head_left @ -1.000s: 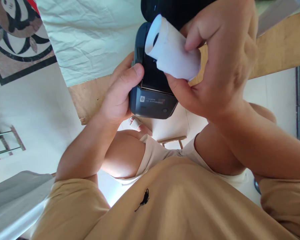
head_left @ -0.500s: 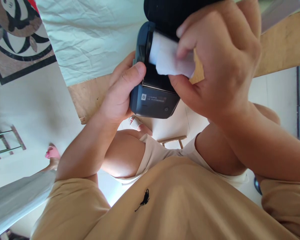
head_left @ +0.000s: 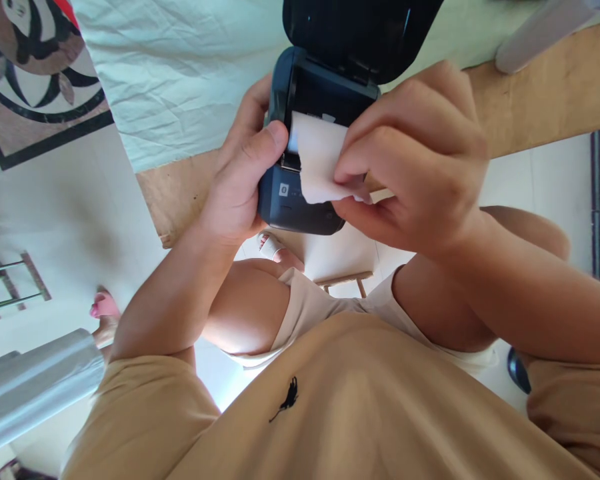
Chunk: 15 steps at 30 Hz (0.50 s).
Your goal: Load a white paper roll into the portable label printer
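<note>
My left hand [head_left: 237, 177] grips the left side of a small dark portable printer [head_left: 280, 217], thumb on its rim and fingers around behind. The printer's black lid [head_left: 360, 33] stands swung up, leaving the compartment exposed. A white strip of paper [head_left: 317, 160] comes out of the compartment and hangs over the printer's front. My right hand [head_left: 420, 160] pinches the right end of this paper between thumb and fingers. Part of the compartment and the printer's right side are hidden behind the paper and that hand.
Beyond the printer is a table with a pale green cloth [head_left: 185, 73] and a bare wooden edge [head_left: 545, 100]. A pale tube-like object [head_left: 540, 43] touches that edge at right. A low stool [head_left: 347, 279] shows between my legs. At left is another person's foot in a pink slipper [head_left: 105, 303].
My right hand has drawn the paper down toward me, from over the compartment to across the printer's front. More of the raised lid shows. My left hand has barely moved.
</note>
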Motion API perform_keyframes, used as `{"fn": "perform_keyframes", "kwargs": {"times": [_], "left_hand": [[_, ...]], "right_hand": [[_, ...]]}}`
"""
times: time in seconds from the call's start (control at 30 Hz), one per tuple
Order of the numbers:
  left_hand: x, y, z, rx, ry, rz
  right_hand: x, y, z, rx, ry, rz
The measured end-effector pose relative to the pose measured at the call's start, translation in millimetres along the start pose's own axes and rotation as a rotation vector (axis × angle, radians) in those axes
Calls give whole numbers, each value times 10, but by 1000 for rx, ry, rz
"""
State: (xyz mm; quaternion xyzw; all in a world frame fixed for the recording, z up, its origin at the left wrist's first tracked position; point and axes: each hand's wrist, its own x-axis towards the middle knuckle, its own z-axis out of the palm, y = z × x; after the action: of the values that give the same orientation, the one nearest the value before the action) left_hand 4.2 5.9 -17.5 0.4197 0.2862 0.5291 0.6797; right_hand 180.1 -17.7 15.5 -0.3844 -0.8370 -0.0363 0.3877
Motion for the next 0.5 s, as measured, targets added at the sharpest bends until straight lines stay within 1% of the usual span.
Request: {"fn": "perform_keyframes", "kwargs": {"times": [0.03,0.1,0.17,0.23,0.27,0.3,0.4,0.47,0.5], "left_hand": [[9,2,-5,0,-10,17],[18,19,-21,-11,-85,21],[15,47,-41,8,-162,-14],[4,66,-57,70,-156,-60],[-2,68,-64,81,-145,-52],[-7,63,-72,87,-121,-45],[-8,26,-97,66,-145,1],[2,-1,-117,58,-161,20],[9,-10,-128,57,-168,31]], "right_hand": [[-9,-6,12,7,7,-3],[-23,-6,31,20,-3,-23],[-28,2,38,30,-47,-60],[-24,12,31,51,-80,-83],[-18,19,23,68,-88,-83],[-11,28,12,89,-78,-71],[18,84,-46,117,19,-24],[37,140,-101,99,70,76],[45,168,-130,96,55,146]]}}
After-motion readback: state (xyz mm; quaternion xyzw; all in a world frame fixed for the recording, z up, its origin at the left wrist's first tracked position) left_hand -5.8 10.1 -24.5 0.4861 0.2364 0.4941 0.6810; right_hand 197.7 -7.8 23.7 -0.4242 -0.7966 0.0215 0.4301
